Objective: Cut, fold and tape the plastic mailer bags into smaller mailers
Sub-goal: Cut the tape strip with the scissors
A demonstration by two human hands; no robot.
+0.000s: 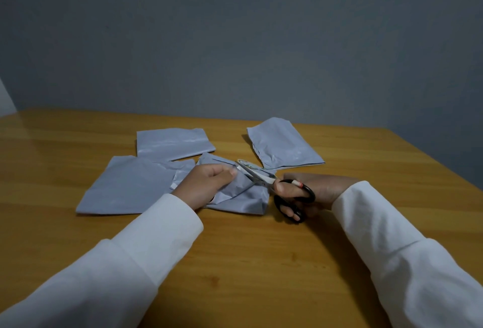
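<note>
A crumpled grey plastic mailer bag (244,198) lies in the middle of the wooden table (235,262). My left hand (209,184) grips its upper left part, fingers curled into the plastic. Black-handled scissors (264,177) point up and to the left, their silver blades partly open over the bag's top. My right hand (311,192) holds the scissors with its fingers through the black loops. Both arms wear white sleeves.
Three other grey mailer pieces lie flat: a large one (128,186) at the left, one (175,143) behind it, and one (285,143) at the back right. A grey wall rises behind the table's far edge. The table's right edge runs diagonally at the right.
</note>
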